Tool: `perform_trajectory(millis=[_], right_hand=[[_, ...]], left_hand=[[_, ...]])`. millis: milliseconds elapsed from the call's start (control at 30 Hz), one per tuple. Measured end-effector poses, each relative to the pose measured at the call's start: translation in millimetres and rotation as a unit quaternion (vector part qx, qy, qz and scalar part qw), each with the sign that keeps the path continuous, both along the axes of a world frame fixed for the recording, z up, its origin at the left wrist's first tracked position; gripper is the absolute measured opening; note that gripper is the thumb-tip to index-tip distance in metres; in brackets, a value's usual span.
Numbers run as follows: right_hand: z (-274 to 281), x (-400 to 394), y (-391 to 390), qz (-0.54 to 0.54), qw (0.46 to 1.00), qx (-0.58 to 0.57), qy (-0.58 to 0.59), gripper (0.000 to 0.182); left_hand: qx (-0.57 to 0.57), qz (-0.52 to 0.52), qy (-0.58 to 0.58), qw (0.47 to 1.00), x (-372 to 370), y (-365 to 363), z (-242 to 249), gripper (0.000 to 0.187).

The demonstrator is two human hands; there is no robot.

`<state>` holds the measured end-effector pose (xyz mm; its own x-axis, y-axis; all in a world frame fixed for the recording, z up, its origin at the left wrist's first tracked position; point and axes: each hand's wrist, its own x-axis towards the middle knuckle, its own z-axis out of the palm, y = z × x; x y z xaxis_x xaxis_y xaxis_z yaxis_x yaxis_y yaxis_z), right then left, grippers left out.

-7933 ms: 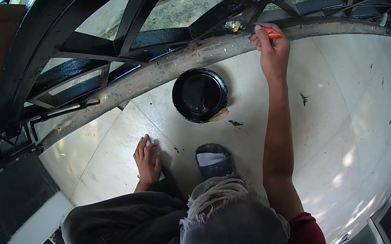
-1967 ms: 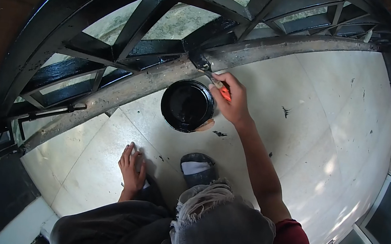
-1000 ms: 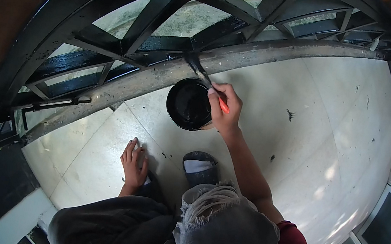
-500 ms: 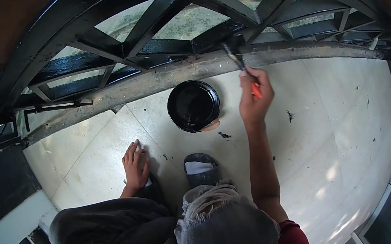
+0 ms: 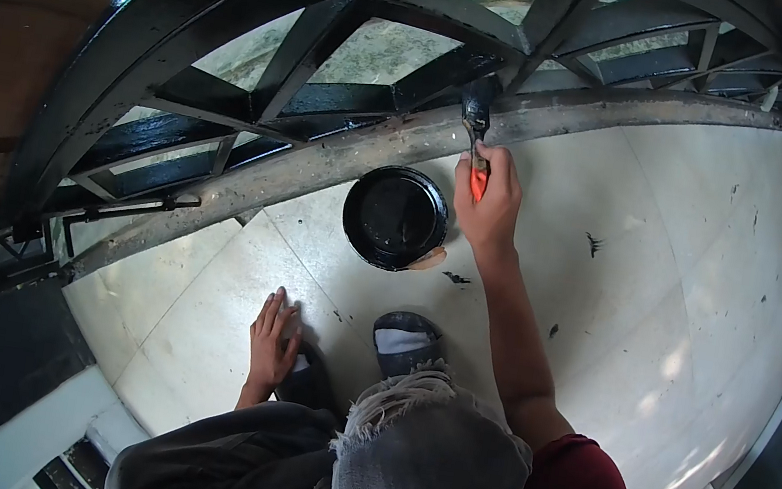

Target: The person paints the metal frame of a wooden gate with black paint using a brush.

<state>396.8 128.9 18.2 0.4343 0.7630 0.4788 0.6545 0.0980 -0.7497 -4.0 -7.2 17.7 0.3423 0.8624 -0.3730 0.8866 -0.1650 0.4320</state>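
My right hand [image 5: 488, 203] grips a paintbrush [image 5: 477, 131] by its orange handle. Its black bristles press against the metal railing [image 5: 332, 99], where a black bar meets the grey concrete curb [image 5: 344, 152]. A round tin of black paint [image 5: 395, 217] stands on the floor just left of that hand. My left hand [image 5: 272, 340] lies flat on the pale floor with fingers spread, beside my sandalled foot [image 5: 405, 336]. It holds nothing.
Black paint drips [image 5: 594, 244] mark the pale tiled floor [image 5: 669, 276] to the right. The railing curves across the top, with open ground visible through its gaps. My knees in grey trousers [image 5: 418, 471] fill the bottom. A dark step drops away at lower left.
My right hand dipped the brush over the paint tin, then lifted it up and right to the railing. It now holds the brush upright against the bar. My left hand stayed planted.
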Motion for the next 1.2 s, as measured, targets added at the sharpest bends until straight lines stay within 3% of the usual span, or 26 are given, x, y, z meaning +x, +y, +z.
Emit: perform_trajectory(millis=[167, 233, 267, 300, 367, 433, 533, 567, 667, 800, 900, 967, 1033, 1100, 1200], right_hand=[[19.9, -7.3, -0.7, 0.017, 0.998, -0.022, 0.059, 0.016], [17.5, 3.4, 4.8, 0.008, 0.997, -0.066, -0.026, 0.014], [22.3, 4.0, 2.1, 0.024, 0.997, -0.070, -0.035, 0.013], [26.8, 4.6, -2.0, 0.038, 0.996, -0.067, -0.040, 0.013], [35.3, 7.6, -4.9, 0.043, 0.992, -0.107, 0.058, 0.013], [37.2, 9.1, -1.6, 0.044, 0.992, -0.108, 0.036, 0.013], [32.5, 15.5, -1.9, 0.033, 0.994, -0.096, 0.035, 0.017], [34.4, 13.6, 0.3, 0.038, 0.994, -0.097, 0.020, 0.017], [23.5, 19.1, 0.9, -0.016, 0.991, -0.117, 0.057, 0.032], [30.0, 18.9, -13.3, -0.090, 0.967, -0.214, 0.105, 0.048], [35.9, 21.9, -15.1, -0.083, 0.940, -0.311, 0.117, 0.048], [35.0, 26.4, -10.1, -0.072, 0.935, -0.316, 0.141, 0.038], [39.0, 35.3, -2.6, 0.086, 0.813, -0.478, 0.321, 0.027], [42.6, 25.7, -7.7, 0.091, 0.805, -0.471, 0.350, 0.022], [55.9, 5.2, -11.7, 0.072, 0.837, -0.445, 0.312, 0.024]], left_hand=[[-0.035, 0.053, -0.057, 0.996, -21.4, -22.3, 26.0, 0.036], [-0.096, 0.184, -0.163, 0.965, -19.4, -23.2, 47.3, 0.032], [-0.065, 0.156, -0.117, 0.979, -28.3, -19.6, 55.5, 0.030], [-0.061, 0.195, -0.110, 0.973, -42.6, -19.2, 53.2, 0.025], [-0.112, 0.272, -0.124, 0.948, -28.4, 1.6, 78.2, 0.020], [-0.090, 0.285, -0.166, 0.939, -11.1, 8.9, 79.7, 0.018], [-0.104, 0.161, -0.197, 0.962, 8.0, 16.2, 62.1, 0.014], [-0.105, 0.165, -0.211, 0.958, 14.5, 19.7, 51.8, 0.014], [0.054, -0.006, -0.175, 0.983, 38.5, 25.6, 11.8, 0.009], [0.087, -0.035, -0.174, 0.980, 63.2, 28.1, -30.5, 0.012], [-0.014, 0.031, -0.188, 0.982, 65.5, 42.2, -30.8, 0.013], [-0.001, 0.008, -0.218, 0.976, 64.6, 43.8, -33.3, 0.012], [0.006, -0.022, -0.239, 0.971, 59.9, 42.6, -34.2, 0.012], [0.017, -0.003, -0.255, 0.967, 61.4, 43.6, -34.0, 0.011], [0.025, -0.018, -0.252, 0.967, 61.1, 43.7, -35.0, 0.012]])
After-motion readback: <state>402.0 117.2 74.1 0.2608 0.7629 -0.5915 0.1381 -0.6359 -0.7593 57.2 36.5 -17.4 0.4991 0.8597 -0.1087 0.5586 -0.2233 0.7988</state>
